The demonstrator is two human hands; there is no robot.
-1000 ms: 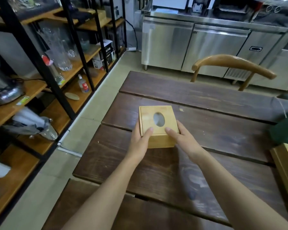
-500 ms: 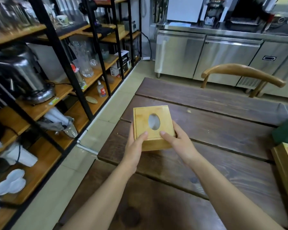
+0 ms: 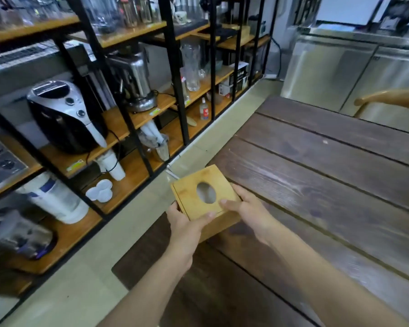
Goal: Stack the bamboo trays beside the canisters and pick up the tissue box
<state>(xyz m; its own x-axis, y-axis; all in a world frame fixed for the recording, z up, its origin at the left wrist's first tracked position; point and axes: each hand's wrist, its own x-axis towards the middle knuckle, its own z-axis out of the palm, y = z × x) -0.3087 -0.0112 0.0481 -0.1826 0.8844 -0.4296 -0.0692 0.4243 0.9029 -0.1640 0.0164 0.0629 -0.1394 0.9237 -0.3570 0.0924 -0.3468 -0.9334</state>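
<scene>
A square bamboo tissue box [image 3: 207, 184] with an oval hole in its lid is held in the air over the left edge of the dark wooden table [image 3: 328, 175]. My left hand [image 3: 185, 228] grips its near left corner, thumb on the lid. My right hand [image 3: 248, 210] grips its right side, thumb on the lid beside the hole. The box is tilted and turned a little. No bamboo trays or canisters are in view.
A black metal rack with wooden shelves [image 3: 137, 119] runs along the left, holding appliances, glassware, paper cups and small white dishes. Tiled floor lies between rack and table. Steel counter cabinets [image 3: 340, 74] stand at the back, and a wooden chair back [image 3: 392, 100] is at the table's far side.
The tissue box has come up off the table and moved left past the table edge. My view has swung left toward the rack, and the tray at the right is out of sight.
</scene>
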